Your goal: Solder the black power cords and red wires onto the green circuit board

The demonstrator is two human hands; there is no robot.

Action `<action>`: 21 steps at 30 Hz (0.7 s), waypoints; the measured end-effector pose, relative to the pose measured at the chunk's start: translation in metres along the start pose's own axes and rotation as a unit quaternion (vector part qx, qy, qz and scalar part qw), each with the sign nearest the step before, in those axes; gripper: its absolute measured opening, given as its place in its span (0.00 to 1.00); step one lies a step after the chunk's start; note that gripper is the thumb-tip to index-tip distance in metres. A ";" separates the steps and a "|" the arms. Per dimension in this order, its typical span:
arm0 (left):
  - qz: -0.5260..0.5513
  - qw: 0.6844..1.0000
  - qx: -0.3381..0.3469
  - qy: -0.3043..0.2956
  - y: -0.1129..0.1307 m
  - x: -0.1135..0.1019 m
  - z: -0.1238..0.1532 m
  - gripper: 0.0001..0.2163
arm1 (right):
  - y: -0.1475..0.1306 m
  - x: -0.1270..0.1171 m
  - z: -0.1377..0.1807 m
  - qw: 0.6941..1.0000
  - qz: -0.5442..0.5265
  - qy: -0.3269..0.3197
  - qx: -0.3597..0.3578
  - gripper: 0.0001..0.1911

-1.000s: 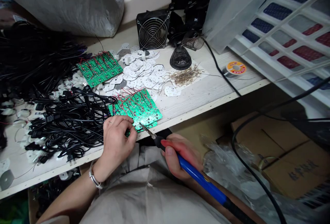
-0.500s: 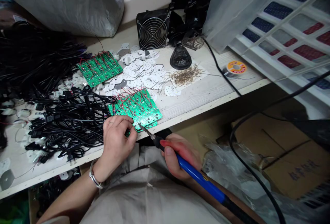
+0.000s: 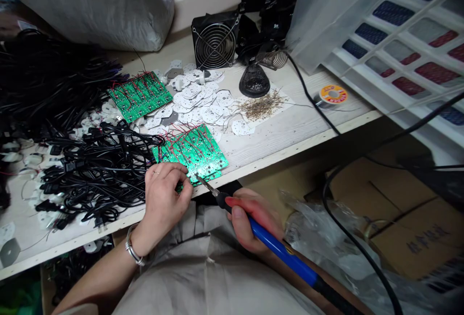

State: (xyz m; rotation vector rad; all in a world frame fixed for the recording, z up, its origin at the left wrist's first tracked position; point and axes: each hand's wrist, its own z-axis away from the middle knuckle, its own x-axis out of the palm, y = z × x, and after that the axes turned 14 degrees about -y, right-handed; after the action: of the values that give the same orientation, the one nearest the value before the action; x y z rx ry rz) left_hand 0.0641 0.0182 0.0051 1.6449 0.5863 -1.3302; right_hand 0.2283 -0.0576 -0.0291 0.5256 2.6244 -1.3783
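On my feed the right hand (image 3: 250,221) has its fingers wrapped firmly around the front of a soldering iron (image 3: 282,252), while the left hand (image 3: 166,192) lies at the near left corner of a green circuit board (image 3: 201,148), thumb and forefinger almost meeting; I can't tell whether anything is pinched there. Compared with a second ago I see very little change: the iron's tip has crept slightly left, the left hand and board have stayed put, and the loop of black cord (image 3: 324,194) hangs a touch further left. The iron's tip is at the near part of the board, just right of the left fingertips, pointing up and left; its long axis slants from there down to my lower right, along the forearm. The board lies on the pale table (image 3: 268,143) near its front edge, red wires across its top, black cables (image 3: 108,179) heaped to its left. Beyond it I have white discs (image 3: 206,100), a second board (image 3: 139,97), brown crumbs (image 3: 263,106), a dark iron stand (image 3: 254,82), an upright fan (image 3: 214,44) and a solder spool (image 3: 333,94). A big pale sack (image 3: 119,10) sits at the back left, a translucent plastic crate (image 3: 337,6) at right, and a cardboard box (image 3: 409,237) lies below the table.
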 end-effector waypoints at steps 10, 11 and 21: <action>0.045 0.998 0.012 0.037 -0.002 -0.001 0.002 0.06 | -0.002 -0.001 0.003 1.000 0.014 0.019 0.017 0.14; 0.050 0.998 0.014 0.039 -0.003 -0.001 0.002 0.06 | -0.002 -0.001 0.004 1.000 0.014 0.020 0.015 0.14; -0.001 0.998 0.057 -0.002 -0.009 -0.001 0.006 0.05 | -0.002 -0.004 0.003 1.000 0.015 -0.010 -0.012 0.13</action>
State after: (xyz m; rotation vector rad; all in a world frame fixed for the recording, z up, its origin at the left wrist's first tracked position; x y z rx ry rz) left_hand 0.0534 0.0180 0.0028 1.7332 0.5183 -1.3903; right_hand 0.2308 -0.0616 -0.0280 0.5428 2.6017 -1.3354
